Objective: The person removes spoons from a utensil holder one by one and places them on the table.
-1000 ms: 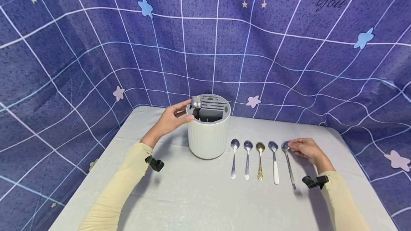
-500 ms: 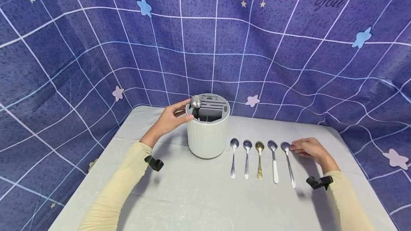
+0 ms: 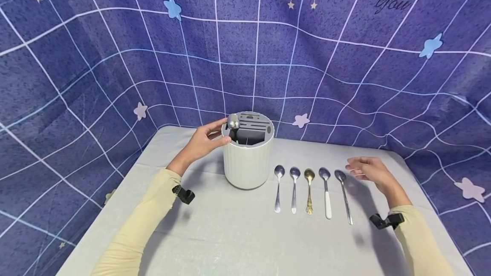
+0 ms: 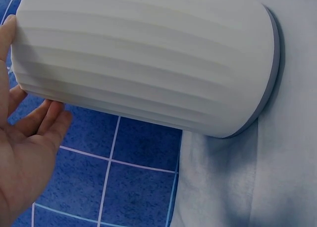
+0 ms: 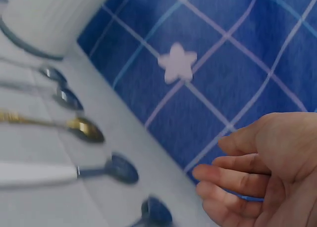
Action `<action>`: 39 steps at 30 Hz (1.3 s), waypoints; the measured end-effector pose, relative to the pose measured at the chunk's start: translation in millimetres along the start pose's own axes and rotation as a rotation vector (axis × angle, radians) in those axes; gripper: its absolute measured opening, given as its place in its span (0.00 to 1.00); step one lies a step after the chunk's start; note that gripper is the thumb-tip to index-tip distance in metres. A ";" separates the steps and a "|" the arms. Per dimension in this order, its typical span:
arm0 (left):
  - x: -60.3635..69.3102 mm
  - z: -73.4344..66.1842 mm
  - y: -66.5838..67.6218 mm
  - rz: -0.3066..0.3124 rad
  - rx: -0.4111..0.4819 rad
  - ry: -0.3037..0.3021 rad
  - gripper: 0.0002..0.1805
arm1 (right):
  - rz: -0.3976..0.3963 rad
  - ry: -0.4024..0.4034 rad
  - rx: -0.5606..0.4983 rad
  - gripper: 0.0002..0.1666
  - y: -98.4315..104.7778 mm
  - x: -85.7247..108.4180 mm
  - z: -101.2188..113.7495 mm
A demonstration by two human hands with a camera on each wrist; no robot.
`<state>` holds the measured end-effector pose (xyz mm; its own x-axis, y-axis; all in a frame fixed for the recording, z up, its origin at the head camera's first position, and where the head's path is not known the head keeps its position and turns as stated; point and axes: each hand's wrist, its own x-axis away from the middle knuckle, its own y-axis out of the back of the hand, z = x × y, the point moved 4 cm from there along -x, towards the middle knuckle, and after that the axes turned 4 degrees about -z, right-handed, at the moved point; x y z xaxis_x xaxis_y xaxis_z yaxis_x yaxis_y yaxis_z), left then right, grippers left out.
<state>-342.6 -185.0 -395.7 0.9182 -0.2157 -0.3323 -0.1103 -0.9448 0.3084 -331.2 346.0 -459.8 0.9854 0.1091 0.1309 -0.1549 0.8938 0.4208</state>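
Observation:
A white ribbed utensil holder [image 3: 247, 167] with a grey slotted top stands upright on the table. My left hand [image 3: 203, 143] holds its upper left side, thumb at the front rim and fingers round the back; the left wrist view shows fingers [image 4: 49, 120] against the ribbed wall. A spoon [image 3: 233, 121] stands in the holder, its shiny bowl up. My right hand [image 3: 370, 170] hovers right of the row, fingers loosely bent and holding nothing. Nearest it lies a long silver spoon [image 3: 344, 197]. Left of that lie a white-handled spoon [image 3: 327, 199] and a gold spoon [image 3: 309, 191].
Two more silver spoons, one [image 3: 278, 188] beside the holder and another [image 3: 294, 190], complete the row, bowls facing the back. A pale cloth covers the table [image 3: 230, 233]. Behind it hangs a blue gridded curtain [image 3: 245, 54].
My right hand has let go of the rightmost spoon's bowl, lifted and drawn off to the right, its fingers spreading. My left hand keeps its place on the utensil holder.

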 end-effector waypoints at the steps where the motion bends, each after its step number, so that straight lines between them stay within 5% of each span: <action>1: -0.2 0.0 0.3 0.000 -0.001 -0.001 0.36 | -0.012 0.019 -0.012 0.30 -1.7 0.9 7.0; 14: -1.0 -0.7 -0.5 -0.004 0.002 -0.002 0.36 | -0.146 0.172 -0.092 0.30 -32.0 8.3 103.5; 31: 1.8 -2.8 -0.8 0.005 0.038 0.020 0.38 | -0.115 0.404 -0.087 0.25 -95.7 -5.2 198.5; 39: 0.7 -1.7 -0.5 -0.002 0.013 0.005 0.36 | -0.049 0.443 -0.075 0.24 -127.0 -16.3 232.2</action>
<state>-341.3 -184.3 -394.6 0.9202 -0.2129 -0.3285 -0.1136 -0.9482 0.2966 -344.0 129.7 -307.0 0.9291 0.2275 -0.2914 -0.1182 0.9297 0.3489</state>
